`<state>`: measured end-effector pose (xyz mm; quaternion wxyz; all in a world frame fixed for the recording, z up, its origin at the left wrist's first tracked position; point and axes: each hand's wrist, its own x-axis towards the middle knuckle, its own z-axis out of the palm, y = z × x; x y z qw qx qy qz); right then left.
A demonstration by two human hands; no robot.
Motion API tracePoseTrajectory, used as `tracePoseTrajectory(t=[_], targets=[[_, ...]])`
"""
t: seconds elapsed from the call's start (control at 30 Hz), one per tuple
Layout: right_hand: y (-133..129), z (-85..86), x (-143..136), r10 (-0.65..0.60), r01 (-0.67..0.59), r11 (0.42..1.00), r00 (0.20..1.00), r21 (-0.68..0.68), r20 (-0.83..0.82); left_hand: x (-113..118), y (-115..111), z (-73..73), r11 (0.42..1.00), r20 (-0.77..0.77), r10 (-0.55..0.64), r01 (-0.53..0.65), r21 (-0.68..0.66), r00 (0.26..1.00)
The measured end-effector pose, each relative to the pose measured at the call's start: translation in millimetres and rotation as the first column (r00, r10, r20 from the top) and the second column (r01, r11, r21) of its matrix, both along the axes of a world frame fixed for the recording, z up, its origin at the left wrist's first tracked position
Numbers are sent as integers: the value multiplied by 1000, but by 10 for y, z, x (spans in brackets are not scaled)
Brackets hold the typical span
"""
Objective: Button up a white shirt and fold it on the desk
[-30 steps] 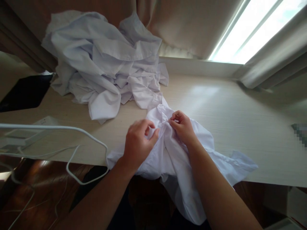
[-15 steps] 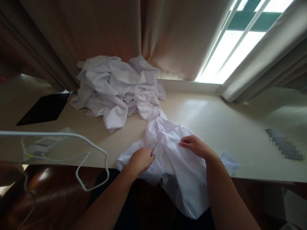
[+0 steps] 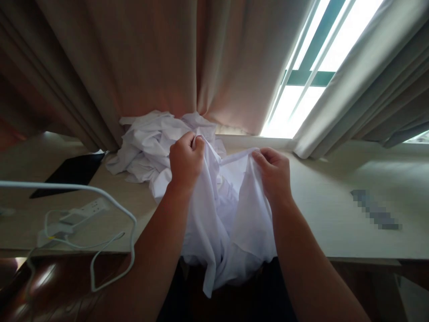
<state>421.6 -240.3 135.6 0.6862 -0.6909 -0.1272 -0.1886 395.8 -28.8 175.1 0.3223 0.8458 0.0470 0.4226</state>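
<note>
I see 1 white cloth (image 3: 250, 217) held up at the near edge of the table (image 3: 318, 212), hanging toward 6 o'clock. The left hand (image 3: 184, 161) is curled tight on its top at 11 o'clock; the right hand (image 3: 275, 172) pinches it at 1 o'clock. This looks like opening it out, which calls for an even pull next.

The white cloth (image 3: 204, 214) is thin, soft and matt, with lots of creases. The pile of clothes (image 3: 140, 145) is matt, crumpled cloth too. The table (image 3: 318, 223) has a smooth, pale wood top with a little shine. The curtains (image 3: 150, 67) are smooth cloth with a faint sheen. The power strip (image 3: 92, 209) and the cord (image 3: 43, 184) are smooth white plastic. The dark floor (image 3: 43, 277) is glossy, maybe wood, but it's too dim to be sure.
</note>
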Motion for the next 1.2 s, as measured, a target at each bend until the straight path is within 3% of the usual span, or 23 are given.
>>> tracePoseTrajectory(t=[0.03,0.1,0.23,0.33,0.43,0.57,0.73,0.9,1.0,1.1,1.2], targets=[[46,-101,-2,-8,8,1000,1000,16,-19,43,-23,-98,1000,-45,2,-2,-7,999],[126,-405,-9,-16,19,999,996,34,-90,106,-74,-441,998,-192,-43,34,-50,980],[261,-1159,-34,-22,22,1000,974,-2,-226,127,-182,-1392,948,-441,-228,96,-302,868],[355,-1623,-37,-41,37,999,962,-17,-270,119,-258,-1972,871,-419,-350,126,-474,838],[457,-1893,11,-19,23,1000,956,10,-294,175,-335,-2260,741,-335,-449,136,-657,829],[589,-1985,156,17,11,995,959,95,-283,340,-409,-2305,451,-161,-592,160,-878,790],[604,-1963,195,111,-45,974,948,221,-300,354,-378,-2241,262,-6,-585,182,-948,811],[526,-1998,97,230,-87,932,891,352,-390,194,-311,-2145,44,78,-647,139,-989,759],[526,-2030,71,260,-77,912,868,404,-422,142,-293,-2074,-8,86,-629,104,-995,772],[548,-2019,56,320,-67,869,831,490,-454,111,-278,-2034,0,90,-643,117,-993,760],[523,-1932,40,507,-119,778,699,617,-505,76,-270,-2005,22,63,-688,106,-994,723]])
